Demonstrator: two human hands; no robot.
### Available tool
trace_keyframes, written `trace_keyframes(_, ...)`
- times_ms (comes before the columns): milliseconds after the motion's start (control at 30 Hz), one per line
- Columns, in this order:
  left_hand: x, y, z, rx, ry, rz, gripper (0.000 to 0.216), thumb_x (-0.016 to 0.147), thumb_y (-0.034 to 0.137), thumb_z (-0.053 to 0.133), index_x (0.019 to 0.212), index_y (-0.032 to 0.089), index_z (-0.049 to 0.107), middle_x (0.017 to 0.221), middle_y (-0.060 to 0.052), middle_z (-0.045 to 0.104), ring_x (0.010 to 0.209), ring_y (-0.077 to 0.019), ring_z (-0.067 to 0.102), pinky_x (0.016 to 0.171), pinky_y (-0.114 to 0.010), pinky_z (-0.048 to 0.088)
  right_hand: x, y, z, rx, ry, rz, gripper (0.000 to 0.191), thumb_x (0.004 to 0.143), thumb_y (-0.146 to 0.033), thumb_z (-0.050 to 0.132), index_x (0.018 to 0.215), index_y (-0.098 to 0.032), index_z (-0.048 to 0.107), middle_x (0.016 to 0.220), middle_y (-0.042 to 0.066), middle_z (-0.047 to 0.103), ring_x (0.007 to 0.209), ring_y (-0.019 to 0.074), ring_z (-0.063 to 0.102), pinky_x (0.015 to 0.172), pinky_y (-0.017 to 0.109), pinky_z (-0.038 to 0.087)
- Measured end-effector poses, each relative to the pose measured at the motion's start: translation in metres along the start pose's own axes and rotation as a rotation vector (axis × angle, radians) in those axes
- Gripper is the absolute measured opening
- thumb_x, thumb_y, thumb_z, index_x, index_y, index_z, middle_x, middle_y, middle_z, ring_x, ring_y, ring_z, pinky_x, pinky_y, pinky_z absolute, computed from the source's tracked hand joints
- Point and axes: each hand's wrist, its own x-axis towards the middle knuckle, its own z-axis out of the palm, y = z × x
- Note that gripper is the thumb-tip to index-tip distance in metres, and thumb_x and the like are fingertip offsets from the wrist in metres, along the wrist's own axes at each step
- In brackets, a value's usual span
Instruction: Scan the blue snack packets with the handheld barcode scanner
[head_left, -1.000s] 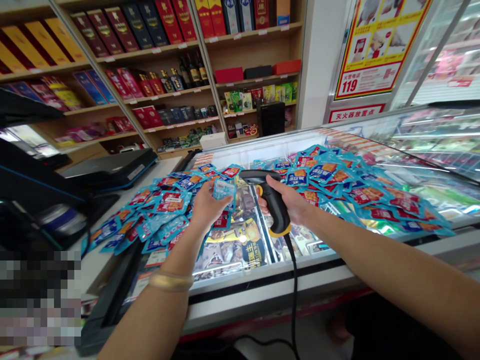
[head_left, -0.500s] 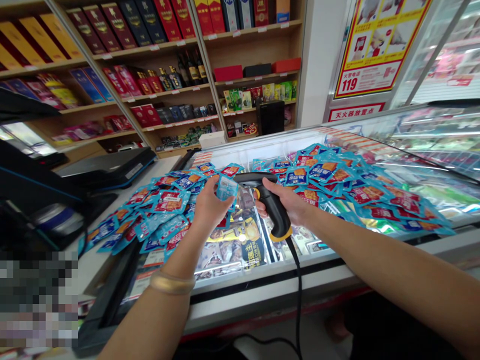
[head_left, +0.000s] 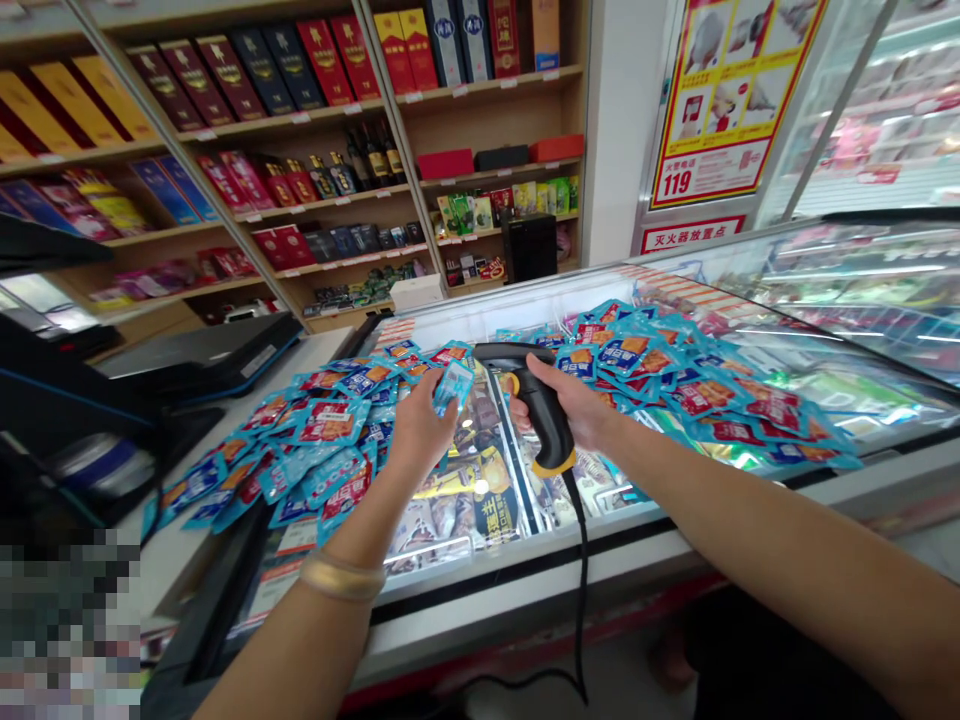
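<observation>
My left hand (head_left: 421, 425) pinches a small light-blue snack packet (head_left: 454, 386) by its edge, over the glass freezer lid. Wrapped round the handle of a black and yellow barcode scanner (head_left: 549, 425) is my right hand (head_left: 574, 405). The scanner's head points left toward the packet, a short way apart from it, and its cable hangs down over the freezer's front edge. Beside my left hand spreads a heap of blue and red snack packets (head_left: 330, 420). A second heap of such packets (head_left: 705, 385) lies to the right of the scanner.
The chest freezer (head_left: 480, 590) holds bagged frozen goods beneath its glass. Black counter equipment (head_left: 217, 345) stands at left, with a small white box (head_left: 417, 291) behind the freezer. Shelves of boxes and bottles (head_left: 375, 150) line the back wall, next to a red and yellow poster (head_left: 731, 100).
The packet in my left hand has tilted and shifted slightly relative to the scanner. My right hand keeps its hold on the scanner. The whole view has shifted a little.
</observation>
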Motion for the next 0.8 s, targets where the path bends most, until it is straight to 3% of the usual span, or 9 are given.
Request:
trace_keyframes(133, 0.012, 0.024, 0.01, 0.063, 0.025, 0.25, 0.037, 0.083, 0.018, 0.047, 0.117, 0.018, 0.059, 0.115, -0.009, 0.068, 0.107, -0.0241, 0.063, 0.095, -0.038, 0.049, -0.022, -0.028, -0.018, 0.012, 0.06, -0.096, 0.038, 0.085, -0.055, 0.056, 0.076, -0.017, 0.055, 0.059, 0.001, 0.053, 0.053, 0.0123, 0.047, 0.05, 0.023, 0.041)
trace_keyframes(267, 0.03, 0.065, 0.036, 0.025, -0.018, 0.426, 0.039, 0.086, 0.012, 0.039, 0.119, 0.017, 0.06, 0.114, -0.009, 0.068, 0.107, -0.022, 0.061, 0.097, -0.039, 0.047, -0.052, -0.059, -0.049, 0.013, 0.163, -0.213, 0.035, 0.087, -0.052, 0.053, 0.077, -0.019, 0.055, 0.059, 0.001, 0.052, 0.052, 0.0131, 0.048, 0.047, 0.023, 0.041)
trace_keyframes(400, 0.045, 0.11, 0.074, -0.017, -0.07, 0.484, 0.045, 0.091, 0.012, 0.032, 0.129, 0.016, 0.055, 0.128, -0.012, 0.062, 0.119, -0.0231, 0.055, 0.103, -0.042, 0.043, -0.079, -0.079, -0.075, 0.013, 0.292, -0.292, 0.035, 0.087, -0.052, 0.053, 0.077, -0.018, 0.055, 0.058, 0.001, 0.052, 0.051, 0.013, 0.048, 0.047, 0.023, 0.042)
trace_keyframes(500, 0.049, 0.132, 0.101, -0.013, -0.232, 0.478, 0.047, 0.094, 0.02, 0.033, 0.139, 0.012, 0.046, 0.141, -0.016, 0.051, 0.132, -0.0249, 0.045, 0.111, -0.043, 0.036, -0.092, -0.084, -0.086, 0.015, 0.345, -0.32, 0.034, 0.084, -0.052, 0.056, 0.077, -0.018, 0.054, 0.058, 0.001, 0.052, 0.051, 0.0126, 0.049, 0.047, 0.023, 0.042)
trace_keyframes(633, 0.047, 0.138, 0.118, -0.014, -0.402, 0.463, 0.05, 0.096, 0.03, 0.034, 0.144, 0.014, 0.039, 0.148, -0.014, 0.044, 0.14, -0.0238, 0.036, 0.115, -0.043, 0.03, -0.101, -0.085, -0.09, 0.018, 0.383, -0.301, 0.032, 0.083, -0.05, 0.057, 0.078, -0.019, 0.054, 0.057, 0.0, 0.052, 0.049, 0.0122, 0.048, 0.044, 0.023, 0.04)
trace_keyframes(800, 0.044, 0.125, 0.102, 0.008, -0.339, 0.414, 0.051, 0.096, 0.036, 0.033, 0.143, 0.017, 0.039, 0.151, -0.012, 0.039, 0.142, -0.0273, 0.03, 0.115, -0.052, 0.027, -0.101, -0.084, -0.088, 0.014, 0.372, -0.305, 0.032, 0.084, -0.049, 0.057, 0.075, -0.019, 0.053, 0.056, 0.0, 0.052, 0.049, 0.0128, 0.048, 0.043, 0.024, 0.04)
